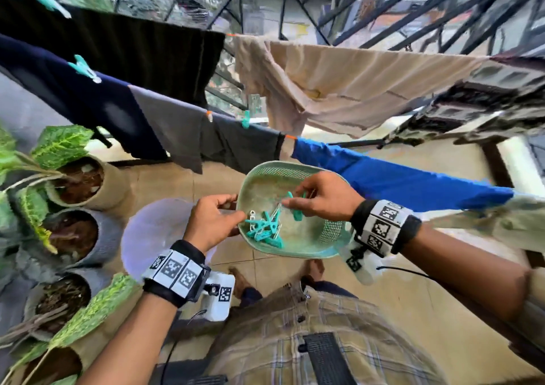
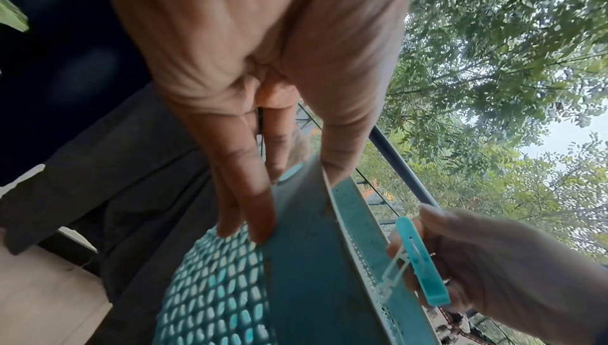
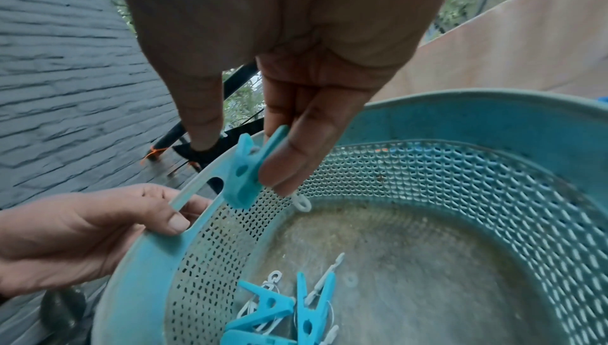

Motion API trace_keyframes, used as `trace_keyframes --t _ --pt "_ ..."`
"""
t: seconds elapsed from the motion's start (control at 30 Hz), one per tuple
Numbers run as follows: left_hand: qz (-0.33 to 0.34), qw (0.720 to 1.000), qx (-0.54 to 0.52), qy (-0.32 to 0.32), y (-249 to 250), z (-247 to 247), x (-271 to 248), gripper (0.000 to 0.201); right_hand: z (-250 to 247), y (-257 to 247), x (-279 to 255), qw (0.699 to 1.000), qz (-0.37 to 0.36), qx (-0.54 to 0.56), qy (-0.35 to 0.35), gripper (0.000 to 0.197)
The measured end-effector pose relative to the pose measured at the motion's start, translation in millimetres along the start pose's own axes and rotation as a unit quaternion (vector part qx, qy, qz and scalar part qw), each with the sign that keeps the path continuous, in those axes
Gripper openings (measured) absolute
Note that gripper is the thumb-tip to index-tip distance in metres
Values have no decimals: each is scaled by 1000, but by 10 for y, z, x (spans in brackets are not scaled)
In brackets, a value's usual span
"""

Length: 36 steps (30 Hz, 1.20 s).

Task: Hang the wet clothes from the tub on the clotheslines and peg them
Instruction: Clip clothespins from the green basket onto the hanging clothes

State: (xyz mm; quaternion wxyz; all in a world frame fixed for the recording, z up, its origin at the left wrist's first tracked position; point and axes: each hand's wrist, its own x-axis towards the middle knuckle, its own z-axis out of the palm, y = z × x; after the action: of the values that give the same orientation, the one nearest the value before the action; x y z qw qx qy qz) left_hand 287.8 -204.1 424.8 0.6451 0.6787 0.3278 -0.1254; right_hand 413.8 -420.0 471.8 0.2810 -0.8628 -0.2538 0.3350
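Note:
I hold a teal mesh basket (image 1: pixel 309 255) at waist height under the clotheslines. My left hand (image 1: pixel 233 207) grips its left rim, thumb on the edge (image 3: pixel 174 223) and fingers (image 2: pixel 260 220) under the wall. Over the basket, my right hand (image 1: pixel 295 204) pinches a teal peg (image 3: pixel 245 176) between thumb and fingers. Several more teal pegs (image 1: pixel 265 228) lie in the basket's bottom. A blue garment (image 1: pixel 398 178), a grey one (image 1: pixel 177 125) and a navy one (image 1: pixel 59 90) hang on the near line. A beige cloth (image 1: pixel 339 90) and a black cloth (image 1: pixel 132 45) hang behind.
A pale round tub (image 1: pixel 150 231) sits on the tiled floor below my left hand. Potted plants (image 1: pixel 73 184) line the left side. A metal railing (image 1: pixel 383 7) closes the far side. A patterned cloth (image 1: pixel 486 104) hangs at the right. Pegs (image 1: pixel 245 119) sit on the lines.

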Motion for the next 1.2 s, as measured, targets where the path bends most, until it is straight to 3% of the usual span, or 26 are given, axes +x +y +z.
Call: trace_keyframes --t 0.1,0.23,0.3,0.4,0.5,0.63,0.97,1.2 --pt "-3 1000 7 6 113 337 83 39 -177 326 -129 999 19 -28 40 42" --pt "-10 1000 15 -5 252 829 216 33 -490 842 -238 997 3 -44 59 28" --pt "-12 1000 17 -3 304 1037 264 36 -687 1073 -310 997 -10 0 71 25" --pt "-15 999 26 10 331 1244 299 42 -989 1447 -383 991 -30 64 117 50" --pt "-16 998 46 35 310 1372 299 28 -1311 1818 -423 978 -32 110 176 45" --pt "-26 996 71 57 283 1410 250 30 -1564 2219 -377 968 -20 144 203 36" --pt "-33 993 86 70 371 1418 234 30 -1307 2701 -107 986 -2 57 159 26" --pt "-51 993 88 60 426 1462 343 34 -1100 2822 -51 981 5 80 179 28"
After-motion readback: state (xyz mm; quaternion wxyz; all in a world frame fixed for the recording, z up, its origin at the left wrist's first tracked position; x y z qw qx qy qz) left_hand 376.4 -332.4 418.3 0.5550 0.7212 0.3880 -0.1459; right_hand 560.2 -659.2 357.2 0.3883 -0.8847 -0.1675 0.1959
